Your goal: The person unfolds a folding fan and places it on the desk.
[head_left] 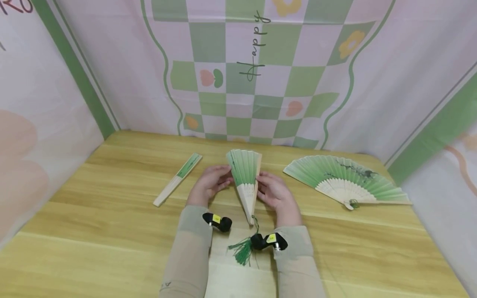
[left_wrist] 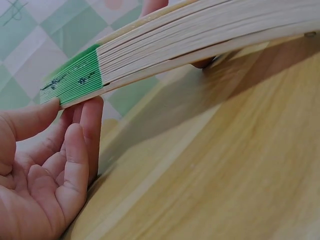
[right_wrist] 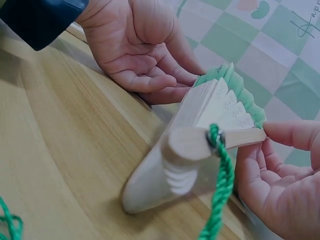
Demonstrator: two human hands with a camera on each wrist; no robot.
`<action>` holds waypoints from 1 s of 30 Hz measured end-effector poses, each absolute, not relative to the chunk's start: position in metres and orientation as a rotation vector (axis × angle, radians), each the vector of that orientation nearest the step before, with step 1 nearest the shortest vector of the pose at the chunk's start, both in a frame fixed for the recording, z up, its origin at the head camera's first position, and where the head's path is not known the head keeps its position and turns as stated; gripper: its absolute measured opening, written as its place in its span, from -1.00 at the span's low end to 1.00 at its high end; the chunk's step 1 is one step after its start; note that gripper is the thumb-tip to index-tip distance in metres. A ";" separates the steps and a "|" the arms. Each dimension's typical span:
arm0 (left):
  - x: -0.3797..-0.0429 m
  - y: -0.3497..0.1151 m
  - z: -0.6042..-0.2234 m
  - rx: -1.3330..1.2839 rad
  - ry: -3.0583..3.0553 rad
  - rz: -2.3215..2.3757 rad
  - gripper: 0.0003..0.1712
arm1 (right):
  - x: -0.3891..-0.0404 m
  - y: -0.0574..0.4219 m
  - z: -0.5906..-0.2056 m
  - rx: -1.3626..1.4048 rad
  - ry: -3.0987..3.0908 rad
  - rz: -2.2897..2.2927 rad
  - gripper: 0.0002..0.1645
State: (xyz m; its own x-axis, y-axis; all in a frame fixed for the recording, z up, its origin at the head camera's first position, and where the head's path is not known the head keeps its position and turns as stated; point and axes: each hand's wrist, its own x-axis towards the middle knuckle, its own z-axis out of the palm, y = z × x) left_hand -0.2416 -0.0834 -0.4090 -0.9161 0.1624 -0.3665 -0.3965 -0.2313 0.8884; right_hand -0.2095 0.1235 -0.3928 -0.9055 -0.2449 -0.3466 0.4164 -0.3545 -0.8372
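Note:
A green folding fan (head_left: pixel 246 169) with pale ribs, partly spread, is held between both hands, its narrow pivot end toward the person. My left hand (head_left: pixel 214 184) pinches the fan's left edge between thumb and fingers, as the left wrist view shows at the green leaf (left_wrist: pixel 75 77). On the opposite side my right hand (head_left: pixel 275 190) pinches the outer rib (right_wrist: pixel 245 138). From the pivot hangs a green cord (right_wrist: pixel 220 185), ending in a tassel (head_left: pixel 242 250) near the right wrist camera.
To the left lies a closed folding fan (head_left: pixel 178 179). A fully spread green fan (head_left: pixel 346 180) with a dark painted pattern lies at the right. Behind the wooden table (head_left: pixel 112 231) hangs a checked cloth backdrop (head_left: pixel 242 103).

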 end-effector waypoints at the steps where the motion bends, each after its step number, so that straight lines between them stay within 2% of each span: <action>1: -0.242 -0.083 -0.409 -0.276 1.680 2.200 -0.63 | -0.210 0.124 -0.393 0.239 1.485 -2.294 -0.80; 30: -0.244 -0.088 -0.406 -0.370 1.583 2.288 -0.62 | -0.210 0.148 -0.384 0.420 1.343 -2.458 -0.83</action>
State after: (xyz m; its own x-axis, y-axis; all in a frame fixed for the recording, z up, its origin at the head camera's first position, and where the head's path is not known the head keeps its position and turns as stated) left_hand -0.2438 -0.0882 -0.4063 -0.9106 0.1238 -0.3944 -0.4127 -0.3259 0.8505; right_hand -0.2100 0.1475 -0.3837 -0.9097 -0.1263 -0.3956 0.4011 -0.5136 -0.7585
